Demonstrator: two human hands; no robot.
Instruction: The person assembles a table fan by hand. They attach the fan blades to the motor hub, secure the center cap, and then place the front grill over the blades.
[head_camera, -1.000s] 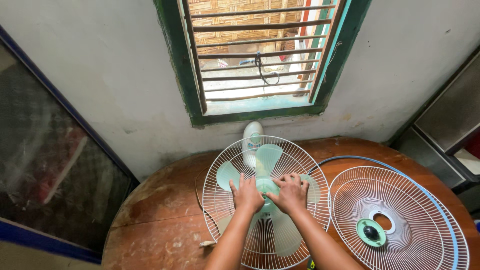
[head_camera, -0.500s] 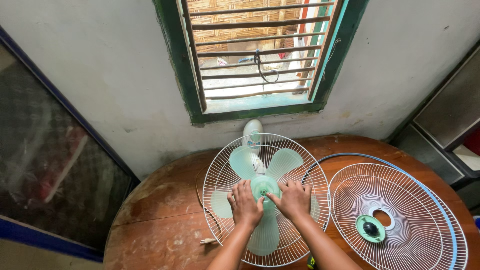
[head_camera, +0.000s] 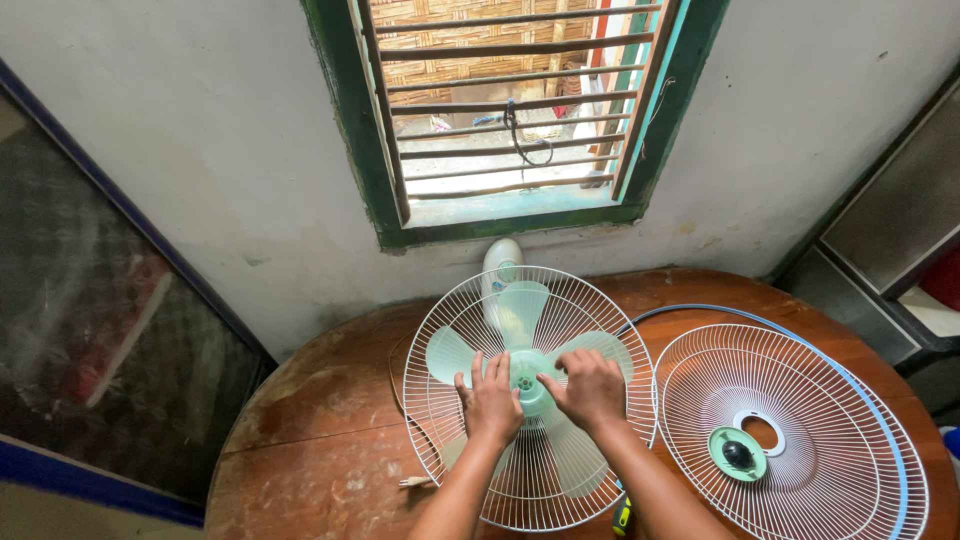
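A pale green fan blade set (head_camera: 520, 310) lies in a white wire rear guard (head_camera: 440, 320) on a round wooden table (head_camera: 300, 420). My left hand (head_camera: 490, 400) rests on the blade just left of the green hub (head_camera: 526, 380), fingers spread. My right hand (head_camera: 590, 388) grips the hub's right side with bent fingers. Behind the guard stands the fan's white motor housing (head_camera: 500, 262), partly hidden.
The detached front guard (head_camera: 800, 440) with a green centre cap (head_camera: 738, 455) and blue rim lies to the right on the table. A white plug (head_camera: 412, 485) lies near the left. A barred, green-framed window (head_camera: 510, 110) is in the wall behind.
The blade set has turned between frames, its lobes now at different angles. Both hands stayed on the hub area, shifting slightly with the turning.
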